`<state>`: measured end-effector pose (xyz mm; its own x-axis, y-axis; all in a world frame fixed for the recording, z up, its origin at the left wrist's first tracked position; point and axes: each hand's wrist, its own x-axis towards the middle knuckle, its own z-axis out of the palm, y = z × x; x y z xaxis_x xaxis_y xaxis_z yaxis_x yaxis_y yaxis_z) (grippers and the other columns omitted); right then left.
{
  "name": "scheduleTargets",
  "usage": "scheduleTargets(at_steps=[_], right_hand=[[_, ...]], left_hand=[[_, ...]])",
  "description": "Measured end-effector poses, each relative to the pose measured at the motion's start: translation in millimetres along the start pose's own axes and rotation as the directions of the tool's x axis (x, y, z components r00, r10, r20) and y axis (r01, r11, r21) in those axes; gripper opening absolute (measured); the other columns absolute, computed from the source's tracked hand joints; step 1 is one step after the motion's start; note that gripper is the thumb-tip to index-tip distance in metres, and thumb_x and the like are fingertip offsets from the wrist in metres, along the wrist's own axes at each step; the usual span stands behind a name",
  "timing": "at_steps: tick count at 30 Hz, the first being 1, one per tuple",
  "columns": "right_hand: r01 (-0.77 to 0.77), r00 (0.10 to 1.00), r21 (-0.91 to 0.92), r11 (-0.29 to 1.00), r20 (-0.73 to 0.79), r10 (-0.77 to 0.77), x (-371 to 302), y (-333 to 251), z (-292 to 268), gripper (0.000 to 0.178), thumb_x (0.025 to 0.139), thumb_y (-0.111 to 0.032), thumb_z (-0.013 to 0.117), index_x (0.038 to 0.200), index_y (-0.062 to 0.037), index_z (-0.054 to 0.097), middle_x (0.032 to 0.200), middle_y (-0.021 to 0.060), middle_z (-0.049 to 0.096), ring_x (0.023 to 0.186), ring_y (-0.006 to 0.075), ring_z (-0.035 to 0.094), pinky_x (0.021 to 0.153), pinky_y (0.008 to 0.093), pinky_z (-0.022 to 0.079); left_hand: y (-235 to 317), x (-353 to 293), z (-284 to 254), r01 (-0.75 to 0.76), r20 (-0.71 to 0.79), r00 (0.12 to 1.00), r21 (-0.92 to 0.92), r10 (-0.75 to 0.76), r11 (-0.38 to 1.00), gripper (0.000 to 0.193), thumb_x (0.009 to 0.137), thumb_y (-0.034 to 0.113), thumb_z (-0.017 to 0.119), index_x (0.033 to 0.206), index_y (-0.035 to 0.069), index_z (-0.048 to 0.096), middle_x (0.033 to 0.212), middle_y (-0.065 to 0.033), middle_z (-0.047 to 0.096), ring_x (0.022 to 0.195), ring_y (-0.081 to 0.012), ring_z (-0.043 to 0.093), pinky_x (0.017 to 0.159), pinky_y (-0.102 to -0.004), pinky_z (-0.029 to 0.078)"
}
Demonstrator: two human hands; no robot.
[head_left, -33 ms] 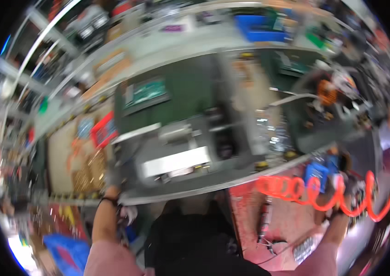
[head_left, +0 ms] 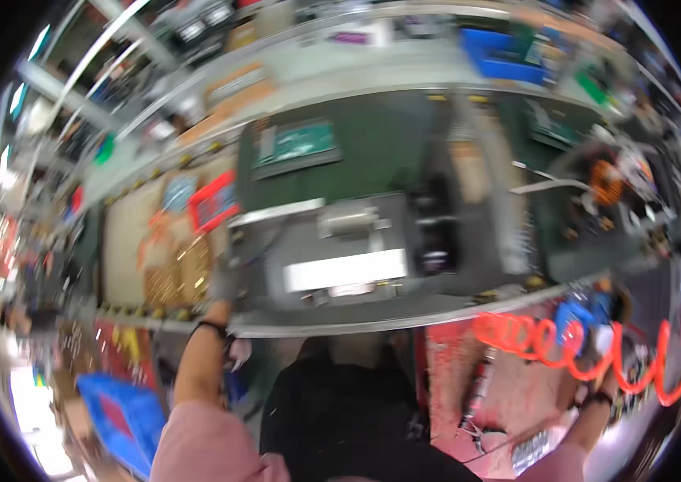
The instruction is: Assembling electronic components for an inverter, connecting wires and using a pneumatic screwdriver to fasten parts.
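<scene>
My left hand [head_left: 222,296] is at the front edge of the bench, by the left end of a dark fixture [head_left: 268,281]. Motion blurs it, so its fingers and anything in them cannot be made out. On the fixture lie a bright white strip [head_left: 346,271] and a pale cylindrical part [head_left: 348,220]. Low on the right, my right hand [head_left: 605,384] is beside the orange coiled hose [head_left: 549,341] and a blue object [head_left: 572,321]. Its fingers are blurred and partly hidden; whether it holds anything is unclear.
A green circuit board [head_left: 299,142] rests in a dark tray behind the fixture. Left of it are a red frame [head_left: 214,202] and gold-coloured parts [head_left: 178,273]. Below right, a red worn surface [head_left: 457,377] carries pliers [head_left: 481,438]. A blue bin [head_left: 120,414] stands lower left.
The whole view has swung, so the bench and the things on it sit farther right in the picture. My left hand stays by the bench's front edge, my right hand low on the right.
</scene>
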<state>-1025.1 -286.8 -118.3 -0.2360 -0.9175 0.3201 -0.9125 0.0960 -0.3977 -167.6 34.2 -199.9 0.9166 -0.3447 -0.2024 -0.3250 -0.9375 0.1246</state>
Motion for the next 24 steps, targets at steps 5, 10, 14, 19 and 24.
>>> scheduleTargets(at_steps=[5, 10, 14, 19, 24], right_hand=[[0.054, 0.991, -0.007, 0.999, -0.126, -0.054, -88.5, -57.5, -51.4, 0.022, 0.081, -0.008, 0.058, 0.099, 0.0039, 0.061, 0.101, 0.0156, 0.061, 0.091, 0.0259, 0.059, 0.081, 0.0369, 0.048], [0.042, 0.988, -0.016, 0.999, -0.147, -0.044, -167.0, -118.8, -88.2, 0.02, 0.083, -0.008, 0.057, 0.097, 0.0056, 0.06, 0.097, 0.0161, 0.061, 0.089, 0.026, 0.058, 0.081, 0.0375, 0.047], [0.061, 0.994, -0.005, 0.998, -0.092, -0.061, -213.3, -190.7, -86.1, 0.019, 0.084, -0.008, 0.057, 0.095, 0.0069, 0.059, 0.093, 0.0165, 0.061, 0.087, 0.0261, 0.057, 0.081, 0.038, 0.046], [-0.04, 0.999, 0.016, 0.999, 0.0, 0.04, -263.1, -263.2, -56.2, 0.019, 0.082, -0.013, 0.06, 0.092, 0.0031, 0.061, 0.093, 0.0161, 0.062, 0.089, 0.0274, 0.057, 0.089, 0.0404, 0.042], [-0.032, 0.986, 0.05, 0.998, 0.165, 0.023, -277.5, -315.3, -11.9, 0.028, 0.085, -0.012, 0.051, 0.109, 0.0006, 0.06, 0.106, 0.0139, 0.062, 0.098, 0.0257, 0.057, 0.087, 0.0365, 0.044]], left_hand=[[-12.1, 8.3, -27.9, -0.012, 0.052, 0.998, -0.26, 0.026, 0.966, 0.044, 0.085, 0.041, 0.048, 0.118, 0.014, 0.057, 0.109, -0.0191, 0.061, 0.101, -0.0379, 0.057, 0.088, -0.044, 0.044], [-71.8, 95.8, -64.5, 0.109, 0.011, 0.994, -0.269, -0.111, 0.957, 0.037, 0.085, 0.039, 0.049, 0.104, 0.012, 0.065, 0.108, -0.0161, 0.062, 0.098, -0.0349, 0.06, 0.088, -0.0414, 0.045], [-143.5, 186.2, -59.9, 0.325, -0.02, 0.944, -0.124, -0.33, 0.937, 0.034, 0.086, 0.036, 0.052, 0.105, 0.013, 0.066, 0.107, -0.0136, 0.063, 0.098, -0.0326, 0.061, 0.083, -0.04, 0.05], [-211.3, 277.4, -36.2, 0.129, 0.091, 0.974, 0.54, -0.21, 0.832, 0.033, 0.084, 0.032, 0.055, 0.106, 0.009, 0.065, 0.11, -0.0124, 0.062, 0.103, -0.0299, 0.06, 0.072, -0.0452, 0.054], [-225.2, 314.3, -36.9, 0.128, 0.302, 0.902, 0.494, -0.308, 0.86, 0.03, 0.083, 0.028, 0.058, 0.105, 0.008, 0.065, 0.109, -0.0148, 0.063, 0.102, -0.0301, 0.061, 0.067, -0.0468, 0.054]])
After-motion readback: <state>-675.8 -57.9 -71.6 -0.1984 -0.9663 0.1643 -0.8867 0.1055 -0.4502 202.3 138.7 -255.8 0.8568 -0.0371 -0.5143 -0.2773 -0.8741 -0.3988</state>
